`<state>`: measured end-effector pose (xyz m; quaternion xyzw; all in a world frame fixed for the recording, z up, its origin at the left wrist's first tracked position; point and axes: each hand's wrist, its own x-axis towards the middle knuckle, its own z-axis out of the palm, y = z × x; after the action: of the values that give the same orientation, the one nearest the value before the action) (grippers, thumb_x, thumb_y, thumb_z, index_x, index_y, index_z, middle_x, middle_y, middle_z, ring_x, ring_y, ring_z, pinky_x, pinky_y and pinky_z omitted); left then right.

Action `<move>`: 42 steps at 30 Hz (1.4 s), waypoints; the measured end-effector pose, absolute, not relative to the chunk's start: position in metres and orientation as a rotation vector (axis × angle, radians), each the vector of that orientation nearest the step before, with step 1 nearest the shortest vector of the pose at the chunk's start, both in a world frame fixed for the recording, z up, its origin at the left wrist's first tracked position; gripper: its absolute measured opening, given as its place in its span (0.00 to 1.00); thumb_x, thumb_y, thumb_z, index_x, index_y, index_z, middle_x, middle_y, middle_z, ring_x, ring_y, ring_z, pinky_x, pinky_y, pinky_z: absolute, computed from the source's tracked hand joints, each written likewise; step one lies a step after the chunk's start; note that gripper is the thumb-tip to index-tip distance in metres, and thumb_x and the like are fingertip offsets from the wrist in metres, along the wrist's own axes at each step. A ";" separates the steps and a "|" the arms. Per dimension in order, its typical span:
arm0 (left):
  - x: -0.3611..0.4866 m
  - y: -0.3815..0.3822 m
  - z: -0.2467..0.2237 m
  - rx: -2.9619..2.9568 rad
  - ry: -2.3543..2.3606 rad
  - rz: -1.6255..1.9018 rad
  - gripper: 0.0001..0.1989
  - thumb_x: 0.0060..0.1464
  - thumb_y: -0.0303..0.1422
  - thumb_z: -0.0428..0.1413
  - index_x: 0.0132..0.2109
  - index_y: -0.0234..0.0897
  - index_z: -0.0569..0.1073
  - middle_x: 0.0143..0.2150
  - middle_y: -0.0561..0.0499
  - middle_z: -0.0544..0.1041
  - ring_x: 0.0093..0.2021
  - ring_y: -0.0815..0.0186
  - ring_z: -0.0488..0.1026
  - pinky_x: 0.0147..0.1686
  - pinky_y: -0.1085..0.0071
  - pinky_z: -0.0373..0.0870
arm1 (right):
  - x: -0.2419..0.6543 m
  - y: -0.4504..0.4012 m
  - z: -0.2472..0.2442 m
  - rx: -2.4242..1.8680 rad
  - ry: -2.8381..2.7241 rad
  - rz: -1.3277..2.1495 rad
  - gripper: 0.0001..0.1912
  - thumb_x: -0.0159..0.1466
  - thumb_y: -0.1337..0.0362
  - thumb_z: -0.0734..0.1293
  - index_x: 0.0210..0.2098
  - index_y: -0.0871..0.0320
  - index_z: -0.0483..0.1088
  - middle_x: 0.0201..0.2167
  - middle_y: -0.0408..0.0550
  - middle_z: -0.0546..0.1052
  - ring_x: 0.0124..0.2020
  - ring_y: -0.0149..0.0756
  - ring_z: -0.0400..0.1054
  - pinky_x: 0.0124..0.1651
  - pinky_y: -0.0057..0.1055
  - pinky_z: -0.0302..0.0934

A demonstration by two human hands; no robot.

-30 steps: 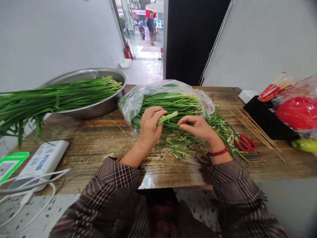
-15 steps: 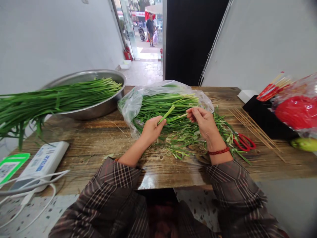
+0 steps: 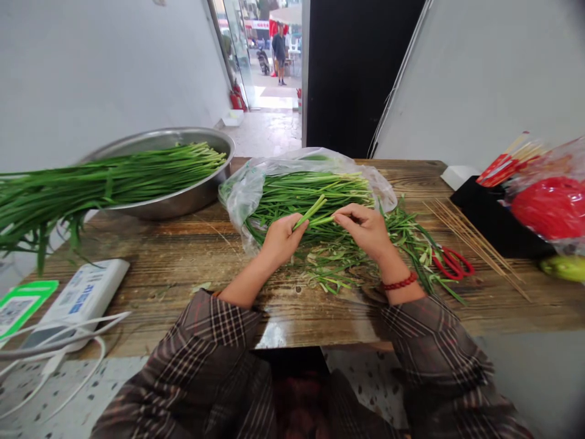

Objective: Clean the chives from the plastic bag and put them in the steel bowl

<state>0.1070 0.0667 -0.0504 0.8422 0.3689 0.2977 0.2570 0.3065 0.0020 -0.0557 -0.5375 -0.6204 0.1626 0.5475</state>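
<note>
My left hand is closed around a few garlic chives, their pale stem ends pointing up and right. Thumb and fingertips of my right hand pinch the end of one chive stem just beside them. Behind both hands, a heap of garlic chives lies in an open clear plastic bag. Below and right of the hands are loose trimmed leaves and scraps on the wooden table. A big bundle of chives rests in a steel basin at the left.
Red-handled scissors and thin bamboo skewers lie to the right, beside a black box with red packaging. At the left are a white power device with cables and a green-framed code card. A person stands outside the doorway.
My right hand has moved left, closer to my left hand, and its fingers now meet the stem end. The left hand keeps its hold on the chives.
</note>
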 end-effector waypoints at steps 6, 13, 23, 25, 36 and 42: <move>0.108 0.066 -0.052 2.300 0.949 0.819 0.16 0.61 0.37 0.47 0.26 0.37 0.61 0.25 0.55 0.65 0.28 0.69 0.61 0.31 0.72 0.55 | 0.303 0.006 -0.060 -1.243 -1.134 0.721 0.13 0.59 0.53 0.67 0.36 0.57 0.74 0.28 0.43 0.77 0.26 0.28 0.67 0.27 0.25 0.59; 0.107 0.066 -0.057 2.325 0.947 0.805 0.11 0.61 0.35 0.48 0.34 0.38 0.72 0.29 0.54 0.73 0.28 0.68 0.67 0.32 0.72 0.59 | 0.304 0.005 -0.055 -1.227 -1.124 0.811 0.15 0.55 0.52 0.71 0.32 0.58 0.73 0.24 0.43 0.75 0.24 0.27 0.65 0.27 0.26 0.58; 0.108 0.064 -0.052 2.251 0.856 0.939 0.15 0.64 0.38 0.46 0.39 0.36 0.75 0.38 0.49 0.79 0.40 0.64 0.74 0.42 0.71 0.65 | 0.305 -0.001 -0.057 -1.229 -1.446 0.694 0.09 0.61 0.58 0.68 0.37 0.56 0.75 0.31 0.44 0.75 0.30 0.30 0.65 0.34 0.30 0.57; 0.109 0.064 -0.053 2.247 0.780 0.831 0.15 0.63 0.38 0.46 0.34 0.36 0.73 0.31 0.51 0.77 0.34 0.66 0.72 0.37 0.72 0.65 | 0.305 -0.001 -0.058 -1.214 -1.426 0.715 0.10 0.61 0.57 0.68 0.38 0.56 0.74 0.30 0.44 0.75 0.30 0.31 0.65 0.34 0.30 0.58; 0.111 0.061 -0.050 2.280 0.826 0.794 0.11 0.59 0.34 0.49 0.28 0.37 0.65 0.27 0.54 0.68 0.30 0.68 0.65 0.34 0.72 0.59 | 0.287 0.004 -0.063 -1.177 -1.334 0.670 0.14 0.56 0.58 0.71 0.40 0.55 0.69 0.36 0.45 0.76 0.33 0.32 0.71 0.39 0.32 0.66; 0.112 0.059 -0.053 2.206 0.847 0.754 0.10 0.60 0.34 0.48 0.31 0.37 0.66 0.26 0.55 0.69 0.28 0.68 0.66 0.32 0.72 0.61 | 0.282 0.001 -0.058 -1.182 -1.330 0.642 0.15 0.56 0.62 0.69 0.42 0.54 0.66 0.36 0.45 0.75 0.35 0.32 0.72 0.41 0.32 0.68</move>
<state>0.1120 0.0589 -0.0531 0.8413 0.3230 0.2875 0.3244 0.2820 0.0013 -0.0576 -0.5068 -0.5701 0.2754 0.5851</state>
